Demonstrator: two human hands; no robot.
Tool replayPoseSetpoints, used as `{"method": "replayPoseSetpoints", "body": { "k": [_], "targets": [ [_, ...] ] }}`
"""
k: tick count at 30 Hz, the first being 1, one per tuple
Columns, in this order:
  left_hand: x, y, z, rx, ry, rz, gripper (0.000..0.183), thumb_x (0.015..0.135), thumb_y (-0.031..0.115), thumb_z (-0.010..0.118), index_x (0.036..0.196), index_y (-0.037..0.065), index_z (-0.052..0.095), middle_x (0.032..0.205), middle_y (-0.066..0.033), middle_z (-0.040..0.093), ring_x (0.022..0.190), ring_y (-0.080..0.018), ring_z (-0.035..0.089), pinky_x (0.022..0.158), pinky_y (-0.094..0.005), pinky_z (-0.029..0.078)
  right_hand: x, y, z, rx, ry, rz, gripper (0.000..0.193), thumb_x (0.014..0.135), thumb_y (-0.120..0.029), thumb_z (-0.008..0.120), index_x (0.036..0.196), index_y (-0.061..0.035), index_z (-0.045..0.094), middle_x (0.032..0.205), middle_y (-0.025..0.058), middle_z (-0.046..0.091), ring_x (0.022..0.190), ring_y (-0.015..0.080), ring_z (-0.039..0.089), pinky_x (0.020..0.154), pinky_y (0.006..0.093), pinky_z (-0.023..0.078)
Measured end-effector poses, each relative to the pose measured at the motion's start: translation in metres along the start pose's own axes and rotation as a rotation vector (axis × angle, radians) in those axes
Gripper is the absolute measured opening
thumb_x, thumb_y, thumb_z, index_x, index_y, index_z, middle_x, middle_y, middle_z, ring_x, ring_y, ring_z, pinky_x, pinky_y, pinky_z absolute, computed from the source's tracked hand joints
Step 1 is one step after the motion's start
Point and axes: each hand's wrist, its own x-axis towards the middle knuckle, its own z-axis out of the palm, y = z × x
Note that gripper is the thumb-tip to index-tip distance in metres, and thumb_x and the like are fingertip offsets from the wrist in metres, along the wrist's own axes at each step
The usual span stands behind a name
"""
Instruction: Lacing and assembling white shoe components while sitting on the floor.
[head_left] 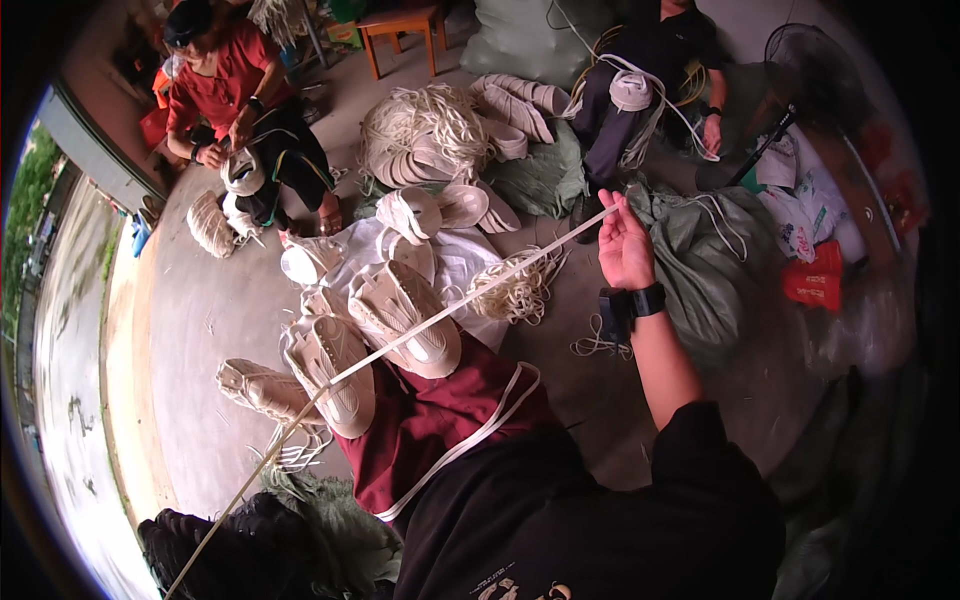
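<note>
In the head view, the lace (pixel 540 254) is pinched near one end by the fingers of the right hand (pixel 627 250), right of the shoes (pixel 403 312), apparently so it is drawn taut above them. The left hand is out of sight; its fingers' state cannot be told.

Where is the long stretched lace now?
In the head view, the lace runs from the right hand, right of centre, down-left over the pale shoes and out at the lower left.
</note>
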Motion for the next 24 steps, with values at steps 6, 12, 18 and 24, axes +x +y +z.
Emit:
{"method": "replayPoseSetpoints", "body": {
  "k": [6,12,18,24],
  "targets": [
    [0.013,0.022,0.059,0.012,-0.040,0.061,0.070,0.085,0.014,0.059,0.147,-0.001,0.029,0.097,-0.0069,0.054,0.086,-0.0177,0.057,0.077,-0.0294,0.051,0.024,-0.044,-0.020,-0.085,0.073,-0.125,0.025,0.093,-0.020,0.064,0.114,-0.0063,0.062,0.117,0.0112,0.066,0.071,0.0047,0.057,0.065,0.0185,0.048],
    [0.026,0.055,0.121,0.016,-0.074,0.134,0.070,0.085,0.015,0.060,0.147,0.000,0.030,0.097,-0.0066,0.053,0.085,-0.0174,0.056,0.076,-0.0291,0.051,0.040,-0.097,-0.055,-0.163,0.116,-0.262,0.023,0.093,-0.021,0.063,0.111,-0.0072,0.063,0.113,0.0103,0.068,0.067,0.0049,0.054,0.062,0.0192,0.046],
    [0.033,0.094,0.194,0.008,-0.113,0.210,0.071,0.085,0.016,0.061,0.147,0.000,0.030,0.097,-0.0064,0.053,0.084,-0.0171,0.055,0.076,-0.0287,0.050,0.043,-0.138,-0.076,-0.223,0.208,-0.306,0.023,0.094,-0.023,0.061,0.111,-0.0069,0.063,0.109,0.0102,0.069,0.066,0.0065,0.054,0.060,0.0199,0.046],
    [0.038,0.127,0.242,0.024,-0.128,0.274,0.071,0.085,0.017,0.062,0.146,0.000,0.031,0.096,-0.0062,0.053,0.084,-0.0168,0.055,0.075,-0.0283,0.049,0.046,-0.169,-0.095,-0.237,0.276,-0.379,0.023,0.095,-0.022,0.060,0.111,-0.0065,0.063,0.108,0.0118,0.069,0.064,0.0073,0.056,0.058,0.0201,0.047]
  ]
}}
